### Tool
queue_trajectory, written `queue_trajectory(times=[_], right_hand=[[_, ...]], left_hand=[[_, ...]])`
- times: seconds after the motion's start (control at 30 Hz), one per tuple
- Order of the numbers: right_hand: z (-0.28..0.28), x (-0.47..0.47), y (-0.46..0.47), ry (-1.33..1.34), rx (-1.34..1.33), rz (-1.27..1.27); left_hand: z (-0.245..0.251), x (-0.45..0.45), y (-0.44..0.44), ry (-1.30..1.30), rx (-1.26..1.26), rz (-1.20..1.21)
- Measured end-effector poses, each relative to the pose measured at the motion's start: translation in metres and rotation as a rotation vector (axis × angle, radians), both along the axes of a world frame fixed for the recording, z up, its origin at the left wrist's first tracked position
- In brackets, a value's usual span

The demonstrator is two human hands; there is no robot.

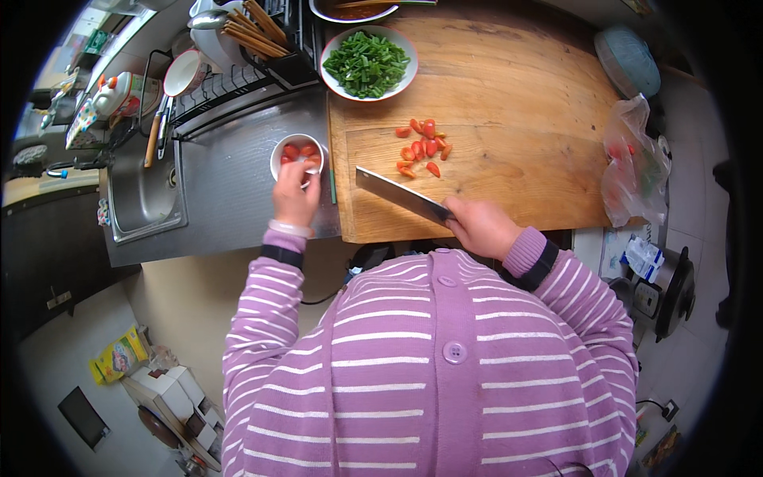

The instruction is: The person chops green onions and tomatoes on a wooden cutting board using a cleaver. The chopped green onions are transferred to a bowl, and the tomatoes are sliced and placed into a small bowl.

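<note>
My right hand grips the handle of a kitchen cleaver, its blade pointing left over the near edge of a wooden cutting surface. Just beyond the blade lies a loose group of cut cherry tomatoes. My left hand reaches over the near rim of a small white bowl, fingertips inside it. Red cherry tomatoes rest in that bowl. Whether my left fingers pinch one is hidden by the hand and blur.
A bowl of chopped green vegetable stands at the back. Left are a steel sink and a dish rack with chopsticks. At the right edge sit a plastic bag and a bluish bowl-shaped object.
</note>
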State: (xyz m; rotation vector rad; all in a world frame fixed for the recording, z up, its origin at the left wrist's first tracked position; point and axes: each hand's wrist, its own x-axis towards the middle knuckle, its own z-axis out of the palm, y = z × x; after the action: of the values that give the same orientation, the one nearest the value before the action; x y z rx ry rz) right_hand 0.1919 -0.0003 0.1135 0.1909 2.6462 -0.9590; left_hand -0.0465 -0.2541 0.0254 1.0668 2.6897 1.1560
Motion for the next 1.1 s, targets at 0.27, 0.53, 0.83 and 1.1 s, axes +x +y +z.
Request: queue_trajectory(times=[0.27,0.53,0.83,1.1], right_hand=[[-0.016,0.006,0.017,-0.016,0.012,-0.147],[-0.011,0.012,0.028,0.033,0.077,-0.266],[-0.013,0.019,0.025,0.020,0.090,-0.202],[-0.012,0.016,0.030,0.031,0.030,-0.258]], left_hand=[[-0.002,-0.061,0.026,-0.015,-0.547,-0.105],[0.006,-0.066,0.041,-0.194,-0.605,-0.008],[0.036,-0.015,0.043,0.132,-0.017,-0.191],[0.011,0.058,0.089,0.112,-0.176,-0.427]])
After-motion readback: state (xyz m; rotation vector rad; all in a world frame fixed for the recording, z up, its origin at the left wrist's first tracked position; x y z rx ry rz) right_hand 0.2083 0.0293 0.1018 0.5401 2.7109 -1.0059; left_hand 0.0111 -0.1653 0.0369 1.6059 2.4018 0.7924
